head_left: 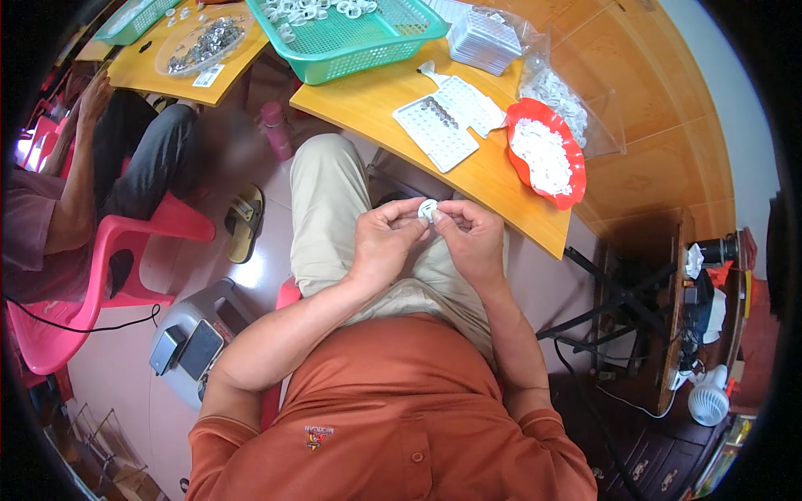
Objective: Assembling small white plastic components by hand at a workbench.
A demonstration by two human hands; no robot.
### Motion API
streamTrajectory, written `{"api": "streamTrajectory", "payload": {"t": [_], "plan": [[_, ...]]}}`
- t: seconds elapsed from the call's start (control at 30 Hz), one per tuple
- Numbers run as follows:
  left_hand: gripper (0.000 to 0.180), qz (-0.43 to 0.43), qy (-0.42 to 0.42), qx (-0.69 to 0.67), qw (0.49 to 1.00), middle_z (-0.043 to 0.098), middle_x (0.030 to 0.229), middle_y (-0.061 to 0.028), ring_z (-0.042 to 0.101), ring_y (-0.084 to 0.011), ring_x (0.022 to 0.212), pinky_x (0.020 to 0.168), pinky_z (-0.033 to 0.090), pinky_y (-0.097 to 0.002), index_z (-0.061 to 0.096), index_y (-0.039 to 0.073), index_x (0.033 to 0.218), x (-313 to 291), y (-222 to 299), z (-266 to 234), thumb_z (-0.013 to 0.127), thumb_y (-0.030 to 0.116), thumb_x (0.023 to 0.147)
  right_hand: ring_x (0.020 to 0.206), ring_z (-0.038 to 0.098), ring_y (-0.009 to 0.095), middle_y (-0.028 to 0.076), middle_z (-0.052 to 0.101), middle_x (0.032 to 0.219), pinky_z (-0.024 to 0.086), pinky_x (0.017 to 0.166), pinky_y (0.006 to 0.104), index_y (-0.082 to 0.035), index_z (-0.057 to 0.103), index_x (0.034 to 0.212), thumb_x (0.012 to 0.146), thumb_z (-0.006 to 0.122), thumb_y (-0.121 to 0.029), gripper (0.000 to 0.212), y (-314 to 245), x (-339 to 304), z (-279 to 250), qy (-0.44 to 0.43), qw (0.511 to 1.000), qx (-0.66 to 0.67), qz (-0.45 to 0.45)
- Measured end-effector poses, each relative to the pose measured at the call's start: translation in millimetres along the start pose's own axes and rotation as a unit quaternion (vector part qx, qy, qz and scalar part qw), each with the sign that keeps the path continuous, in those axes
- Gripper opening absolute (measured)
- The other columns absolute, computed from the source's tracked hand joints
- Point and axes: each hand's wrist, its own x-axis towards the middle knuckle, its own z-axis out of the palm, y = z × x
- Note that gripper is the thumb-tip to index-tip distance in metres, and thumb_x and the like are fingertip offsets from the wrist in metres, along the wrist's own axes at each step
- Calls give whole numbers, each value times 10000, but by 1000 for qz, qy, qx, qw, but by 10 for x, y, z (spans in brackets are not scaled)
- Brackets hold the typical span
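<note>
Between the fingertips of both my hands sits a small round white plastic piece (428, 210), held above my lap just off the table's near edge. My left hand (386, 240) pinches it from the left, my right hand (470, 238) from the right. A dark mark shows on its face; finer detail is too small to tell. Beyond my hands, a white tray with small pockets (436, 138) lies on the yellow table (355, 108), with a row of small dark metal parts in it. To its right stands a red wavy-edged bowl (522, 171) filled with small white pieces.
A green basket (351, 58) of white rings stands at the table's far left. Stacked clear trays (484, 42) and a plastic bag of white parts (555, 92) lie at the back. Left, another person sits on a pink chair (71, 321). A small fan (710, 397) stands right.
</note>
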Motion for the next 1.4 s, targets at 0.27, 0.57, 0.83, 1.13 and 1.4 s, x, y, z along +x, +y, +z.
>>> {"api": "streamTrajectory", "payload": {"t": [0.27,0.57,0.83,1.13,1.4], "plan": [[244,4,10,8,1000,692,957,-81,642,-99,791,734,545,-213,648,-51,1117,4,-36,-15,650,-13,876,665,636,80,85,700,758,497,594,242,43,696,901,831,680,-55,122,43,16,-9,-17,1000,-10,11],[218,38,2,39,999,692,826,-54,618,-65,716,655,510,-197,668,-51,1084,-44,9,11,627,-19,872,704,630,81,51,675,854,525,633,211,7,652,965,819,701,-2,154,197,79,-86,-71,974,198,81],[201,32,-21,19,999,694,852,-62,628,-71,732,673,526,-198,664,-49,1084,-61,75,60,613,-14,893,758,653,109,86,683,901,558,672,240,37,632,1053,823,718,-24,254,259,116,-187,-107,955,253,113],[179,36,-14,24,999,694,859,-71,638,-77,745,677,532,-195,656,-56,1070,-100,89,64,599,-15,905,758,656,110,82,684,898,564,679,241,42,625,1044,867,679,-38,202,149,53,-99,-90,957,254,107],[169,39,1,16,999,692,852,-63,633,-72,736,667,524,-195,656,-53,1059,-108,37,60,602,-12,905,737,655,112,84,682,886,547,664,238,51,615,1039,887,649,-36,178,274,74,-61,-110,957,255,78]]}}
